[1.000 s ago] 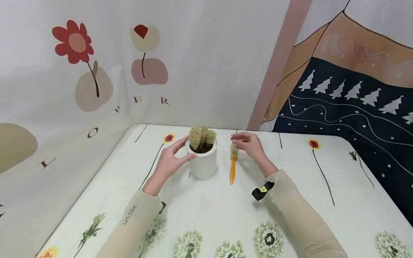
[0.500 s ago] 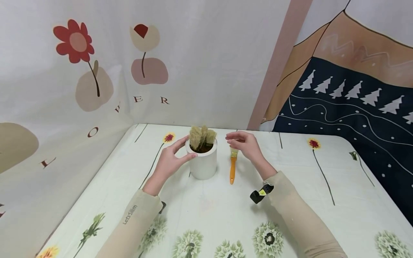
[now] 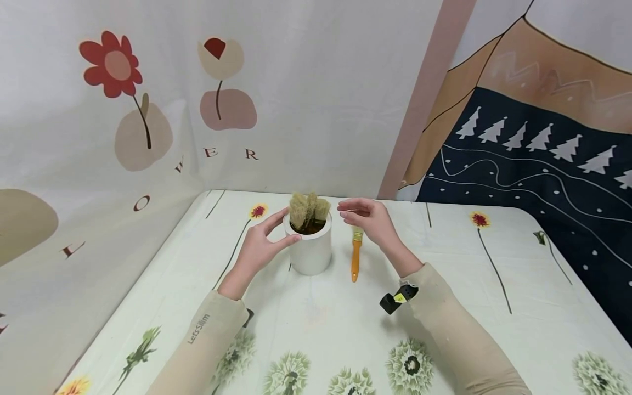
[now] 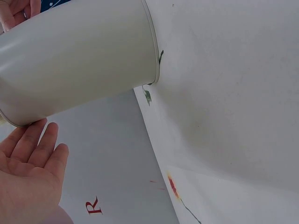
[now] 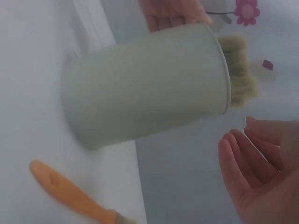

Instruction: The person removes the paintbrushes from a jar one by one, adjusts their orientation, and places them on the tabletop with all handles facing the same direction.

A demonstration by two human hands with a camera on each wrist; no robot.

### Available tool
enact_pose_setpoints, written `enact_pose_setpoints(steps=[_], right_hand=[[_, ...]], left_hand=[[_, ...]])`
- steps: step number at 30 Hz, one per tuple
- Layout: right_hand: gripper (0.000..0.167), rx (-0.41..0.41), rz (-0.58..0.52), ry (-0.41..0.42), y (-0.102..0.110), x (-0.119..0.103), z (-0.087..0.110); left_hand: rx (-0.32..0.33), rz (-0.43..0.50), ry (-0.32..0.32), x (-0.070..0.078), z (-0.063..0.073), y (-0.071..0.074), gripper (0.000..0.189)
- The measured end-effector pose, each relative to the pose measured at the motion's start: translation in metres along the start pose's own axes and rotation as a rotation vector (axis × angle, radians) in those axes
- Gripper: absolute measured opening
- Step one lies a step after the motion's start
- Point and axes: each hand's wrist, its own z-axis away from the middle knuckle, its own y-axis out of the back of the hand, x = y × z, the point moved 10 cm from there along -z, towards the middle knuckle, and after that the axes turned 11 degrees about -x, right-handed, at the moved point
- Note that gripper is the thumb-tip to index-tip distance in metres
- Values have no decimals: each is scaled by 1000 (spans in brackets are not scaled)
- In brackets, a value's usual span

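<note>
A white cylindrical pot (image 3: pixel 311 255) stands upright on the table, with several fuzzy tan bristle-like tufts (image 3: pixel 308 209) rising from its mouth. What lies under the tufts inside is hidden. My left hand (image 3: pixel 258 247) holds the pot at its left rim, thumb at the front and fingers along the far left side; in the left wrist view the fingers (image 4: pixel 35 144) lie against the rim. My right hand (image 3: pixel 367 219) hovers right of the rim, fingers loosely bent and holding nothing. Below it lies a flat paintbrush (image 3: pixel 355 258) with an orange handle, its bristle end partly covered.
A white tablecloth (image 3: pixel 316 312) printed with flowers covers the table. Behind it hangs a pale cloth (image 3: pixel 316 109) with flower drawings, and a dark printed cloth (image 3: pixel 518 148) hangs at the right. Each wrist wears a black camera strap (image 3: pixel 399 298).
My right hand has moved left toward the pot, passing over the brush's bristle end. The left hand, pot and brush have stayed where they were.
</note>
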Motion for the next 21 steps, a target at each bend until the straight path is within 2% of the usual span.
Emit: enact_pose_setpoints(steps=[9,21], right_hand=[[31,-8,29,35,-8,-20,0],[31,-14,89,80,-18,-31,-3]], left_hand=[[4,1,-1,-1,-1,0,75],[9,-13,-16,0,-1,1,75]])
